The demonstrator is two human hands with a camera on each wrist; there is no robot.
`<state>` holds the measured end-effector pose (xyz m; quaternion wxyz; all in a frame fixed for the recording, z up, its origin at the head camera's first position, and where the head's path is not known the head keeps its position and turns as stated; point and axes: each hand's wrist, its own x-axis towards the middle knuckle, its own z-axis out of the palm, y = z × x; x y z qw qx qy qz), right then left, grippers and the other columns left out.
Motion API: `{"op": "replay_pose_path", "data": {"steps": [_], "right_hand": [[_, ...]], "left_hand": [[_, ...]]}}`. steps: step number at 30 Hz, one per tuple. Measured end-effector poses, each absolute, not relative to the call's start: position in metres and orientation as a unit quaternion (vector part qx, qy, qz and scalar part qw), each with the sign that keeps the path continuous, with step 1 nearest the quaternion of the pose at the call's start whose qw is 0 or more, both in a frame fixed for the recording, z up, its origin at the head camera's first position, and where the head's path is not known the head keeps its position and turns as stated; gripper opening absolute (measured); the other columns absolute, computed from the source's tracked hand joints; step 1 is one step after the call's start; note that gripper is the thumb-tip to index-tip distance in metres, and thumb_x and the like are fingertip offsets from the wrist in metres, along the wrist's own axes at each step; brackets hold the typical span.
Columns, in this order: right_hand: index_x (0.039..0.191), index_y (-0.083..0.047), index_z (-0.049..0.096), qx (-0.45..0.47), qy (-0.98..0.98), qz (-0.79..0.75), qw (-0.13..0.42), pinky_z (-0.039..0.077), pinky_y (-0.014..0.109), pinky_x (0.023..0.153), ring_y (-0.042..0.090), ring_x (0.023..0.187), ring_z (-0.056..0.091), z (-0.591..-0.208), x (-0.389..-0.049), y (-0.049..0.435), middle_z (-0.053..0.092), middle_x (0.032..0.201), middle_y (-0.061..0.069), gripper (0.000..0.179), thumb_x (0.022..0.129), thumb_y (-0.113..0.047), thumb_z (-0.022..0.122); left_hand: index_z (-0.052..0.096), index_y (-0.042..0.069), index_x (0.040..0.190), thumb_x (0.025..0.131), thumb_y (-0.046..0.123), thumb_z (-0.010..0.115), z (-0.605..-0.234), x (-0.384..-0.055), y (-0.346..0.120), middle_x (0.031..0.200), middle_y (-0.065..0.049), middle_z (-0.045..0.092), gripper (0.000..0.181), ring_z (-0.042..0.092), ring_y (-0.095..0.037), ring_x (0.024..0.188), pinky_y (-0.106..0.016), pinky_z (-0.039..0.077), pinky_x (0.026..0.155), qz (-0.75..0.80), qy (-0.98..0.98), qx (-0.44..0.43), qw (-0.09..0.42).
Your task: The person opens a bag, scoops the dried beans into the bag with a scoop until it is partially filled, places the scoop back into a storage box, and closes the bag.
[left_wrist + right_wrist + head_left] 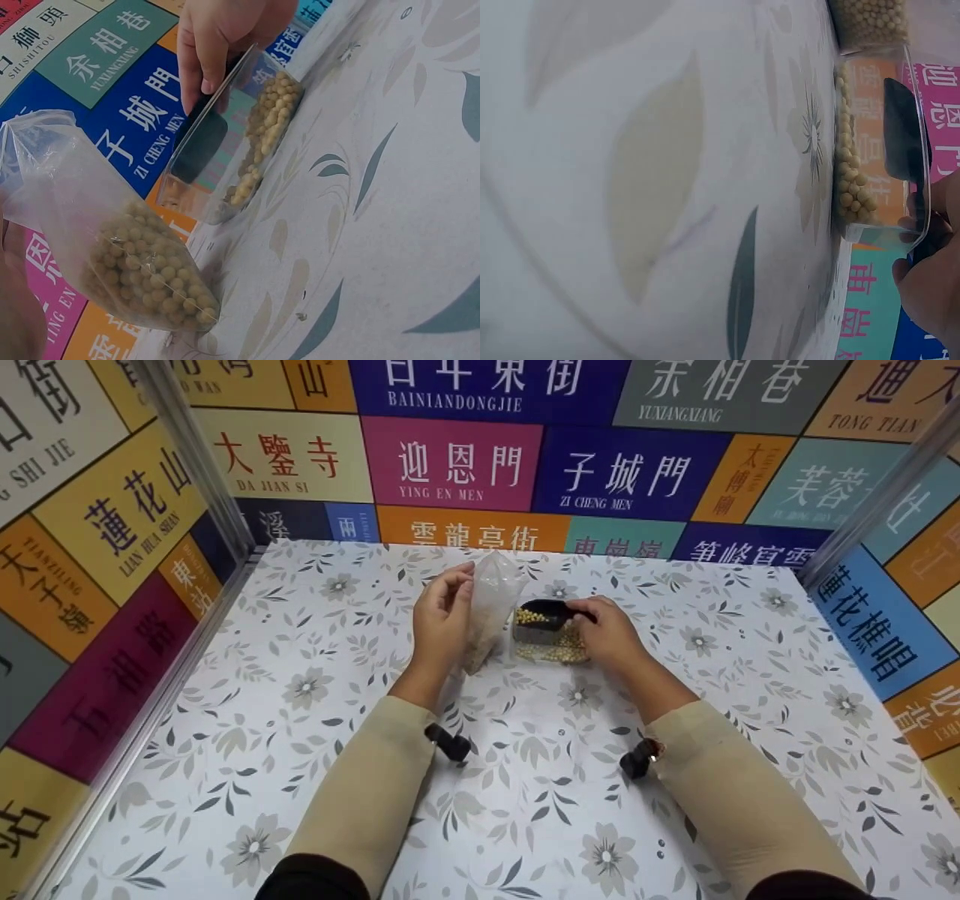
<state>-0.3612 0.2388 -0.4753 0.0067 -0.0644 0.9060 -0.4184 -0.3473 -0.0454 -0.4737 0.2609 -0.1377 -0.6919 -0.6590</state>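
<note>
My left hand [441, 619] holds a clear plastic bag [496, 585] upright by its left side. Soybeans [150, 274] fill the lower part of this bag. To the right stands a clear plastic box [206, 202] with more soybeans [850, 176] along its bottom. My right hand [611, 634] grips the handle of a small black scoop [546, 619], which is inside the upper part of the box. Some yellow soybeans [531, 616] lie in the scoop. In the left wrist view, the box's wall stands in front of the scoop.
A white tablecloth [525, 780] with grey flowers and leaves covers the table. Behind the table rises a wall [454, 457] of colourful street-name panels. Metal posts [199, 457] stand at the back corners. Black wrist cameras [450, 744] hang below both sleeves.
</note>
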Motion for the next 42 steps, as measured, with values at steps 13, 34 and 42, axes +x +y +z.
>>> {"op": "replay_pose_path", "data": {"steps": [13, 34, 42], "right_hand": [[0.145, -0.008, 0.064, -0.074, 0.891, -0.446, -0.033, 0.041, 0.052, 0.125, 0.036, 0.145, 0.052, -0.468, -0.354, 0.249, 0.059, 0.149, 0.017, 0.037, 0.112, -0.015, 0.052], [0.15, -0.016, 0.062, -0.101, 0.902, -0.407, -0.105, 0.046, 0.05, 0.119, 0.027, 0.144, 0.053, -0.39, -0.346, 0.245, 0.055, 0.152, 0.008, 0.039, 0.114, -0.025, 0.05], [0.147, -0.015, 0.065, -0.148, 0.913, -0.354, -0.138, 0.046, 0.051, 0.119, 0.029, 0.142, 0.052, -0.378, -0.342, 0.225, 0.06, 0.146, 0.007, 0.037, 0.114, -0.022, 0.051]], "left_hand": [[0.071, 0.002, 0.112, 0.108, 0.011, 0.063, -0.473, -0.348, -0.044, 0.138, -0.006, 0.072, 0.012, 0.066, -0.016, 0.133, -0.028, 0.056, 0.111, -0.678, -0.68, -0.122, 0.252], [0.071, 0.003, 0.114, 0.109, 0.018, 0.062, -0.473, -0.347, -0.046, 0.139, -0.004, 0.072, 0.018, 0.066, -0.013, 0.133, -0.029, 0.057, 0.11, -0.666, -0.684, -0.149, 0.258], [0.071, 0.002, 0.112, 0.108, 0.013, 0.064, -0.472, -0.347, -0.045, 0.138, -0.006, 0.073, 0.014, 0.066, -0.017, 0.132, -0.031, 0.058, 0.108, -0.672, -0.683, -0.132, 0.254]]}}
